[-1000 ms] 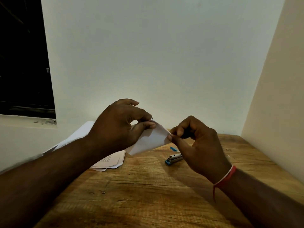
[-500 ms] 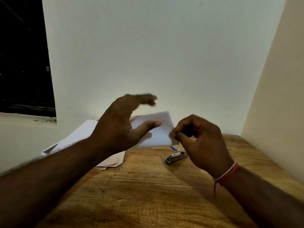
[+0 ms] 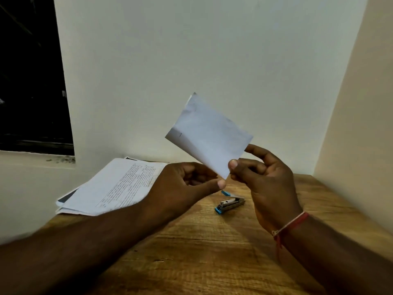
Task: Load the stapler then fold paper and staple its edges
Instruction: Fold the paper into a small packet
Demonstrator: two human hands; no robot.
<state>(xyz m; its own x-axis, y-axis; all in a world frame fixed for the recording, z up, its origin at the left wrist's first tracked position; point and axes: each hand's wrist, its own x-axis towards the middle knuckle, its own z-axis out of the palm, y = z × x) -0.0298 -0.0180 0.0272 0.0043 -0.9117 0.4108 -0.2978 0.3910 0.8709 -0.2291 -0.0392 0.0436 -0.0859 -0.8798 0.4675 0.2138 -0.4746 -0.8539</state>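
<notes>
Head view, near to far. Brown wood-grain table (image 3: 212, 256) is seen at the bottom, with both forearms over it. Red-and-white thread band (image 3: 291, 223) is worn on the right wrist.

Right hand (image 3: 270, 184) is raised off the table. The folded white paper (image 3: 209, 135) is pinched at its lower right edge between thumb in front and fingers behind.

Left hand (image 3: 180, 188) is held loosely cupped with the thumb out, its tip just under the paper's lowest corner. No pinch is seen there, and contact cannot be confirmed.

The paper is held in the air between the hands, tilted, one corner up towards the wall, well clear of the table.

Small metal stapler with blue end caps (image 3: 230, 204) is lying on the table beyond the hands, untouched. Loose stack of printed white sheets (image 3: 112, 186) is lying further left, near the wall. Dark window opening (image 3: 29, 77) is at far left.

Handling, judged:
- **Paper:** very light and thin, floppy away from the fold, stiffer along creases. Its layers are easily slid out of line.
- **Paper grip:** best gripped near an edge with the layers squeezed flat, leaving the edge to be stapled free. A single pinch lets it swivel, so a second pinch by the left hand is advised.
- **Stapler:** judged small, rigid and light. It is best taken across the body so the top can be pressed.
</notes>
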